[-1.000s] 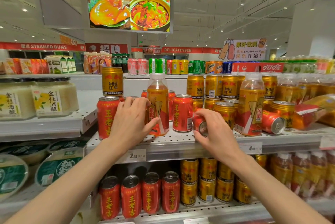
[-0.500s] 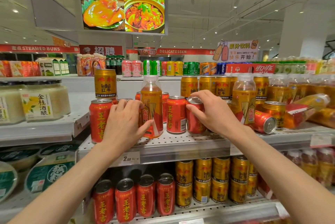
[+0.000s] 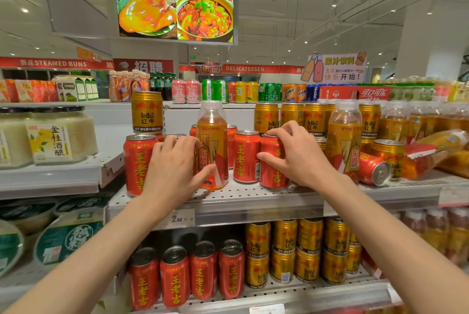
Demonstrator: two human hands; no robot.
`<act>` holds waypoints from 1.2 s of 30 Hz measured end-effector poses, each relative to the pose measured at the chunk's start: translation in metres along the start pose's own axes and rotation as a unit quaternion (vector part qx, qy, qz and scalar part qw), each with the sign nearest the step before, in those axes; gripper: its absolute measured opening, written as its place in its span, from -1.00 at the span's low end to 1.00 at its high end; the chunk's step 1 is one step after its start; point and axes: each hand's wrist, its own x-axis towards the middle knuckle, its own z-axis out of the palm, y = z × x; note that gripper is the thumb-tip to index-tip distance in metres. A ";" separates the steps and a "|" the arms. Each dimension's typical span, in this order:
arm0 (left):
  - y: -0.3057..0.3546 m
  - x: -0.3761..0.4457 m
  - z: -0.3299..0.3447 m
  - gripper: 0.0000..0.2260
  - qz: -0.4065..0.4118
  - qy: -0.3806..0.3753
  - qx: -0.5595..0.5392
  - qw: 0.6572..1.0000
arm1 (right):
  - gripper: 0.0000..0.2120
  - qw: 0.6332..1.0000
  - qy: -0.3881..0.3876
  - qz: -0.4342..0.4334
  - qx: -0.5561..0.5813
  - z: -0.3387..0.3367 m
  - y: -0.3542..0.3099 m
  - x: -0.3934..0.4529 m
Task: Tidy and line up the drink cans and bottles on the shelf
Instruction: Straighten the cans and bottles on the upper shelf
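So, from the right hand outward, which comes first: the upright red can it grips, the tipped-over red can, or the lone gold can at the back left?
1. Upright red can, under the right hand.
2. Tipped-over red can, lying to its right.
3. Lone gold can, back left.

Right hand (image 3: 298, 155) closed round an upright red can (image 3: 272, 161) at frame centre, left hand (image 3: 175, 164) gripping the orange bottle (image 3: 212, 146) (thumb across its label), perforated shelf (image 3: 253, 195) beneath, a red can on its side (image 3: 374, 169) at right.
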 end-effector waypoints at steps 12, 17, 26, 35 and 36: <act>0.002 -0.009 -0.012 -0.59 -0.020 -0.011 -0.112 0.993 | -0.29 0.994 0.045 0.050 0.086 0.007 -0.011 -0.026; 0.004 -0.037 -0.034 -0.63 -0.028 0.041 -0.218 0.975 | -0.46 0.981 0.081 0.086 0.156 -0.005 -0.032 -0.068; 0.012 -0.156 -0.045 -0.67 -0.183 -0.088 -0.479 0.854 | -0.76 0.890 0.011 0.302 0.342 0.030 -0.051 -0.202; 0.066 -0.207 -0.016 -0.72 -0.279 -0.131 -0.508 0.804 | -0.77 0.874 -0.022 0.351 0.335 0.037 -0.007 -0.265; 0.078 -0.206 -0.012 -0.73 -0.280 -0.133 -0.506 0.805 | -0.78 0.874 -0.024 0.350 0.337 0.034 0.004 -0.266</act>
